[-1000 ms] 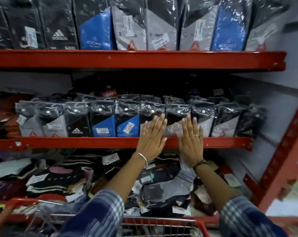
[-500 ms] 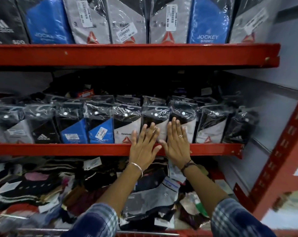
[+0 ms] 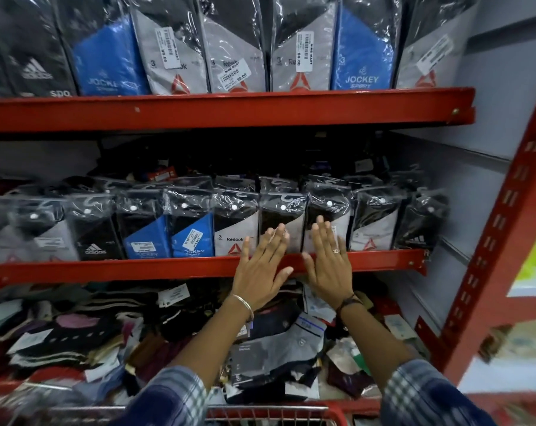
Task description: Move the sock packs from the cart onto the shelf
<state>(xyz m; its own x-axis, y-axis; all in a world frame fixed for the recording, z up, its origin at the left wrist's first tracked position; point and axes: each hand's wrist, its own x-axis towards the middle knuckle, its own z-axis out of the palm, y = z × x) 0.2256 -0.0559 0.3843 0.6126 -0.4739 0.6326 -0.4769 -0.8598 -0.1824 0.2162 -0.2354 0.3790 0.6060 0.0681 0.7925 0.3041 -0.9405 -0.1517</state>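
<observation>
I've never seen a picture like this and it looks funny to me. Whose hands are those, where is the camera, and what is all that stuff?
The camera sits on a person's head and looks forward and down, so you see their own two arms reaching out. The left hand and the right hand are open and flat. They press on the fronts of sock packs that stand in a row on the middle shelf, which is red. Neither hand holds anything; the fingers are spread out. More sock packs stand on the shelf above. Below lies a jumble of loose socks. At the very bottom you can see the rim of a red cart.
</observation>
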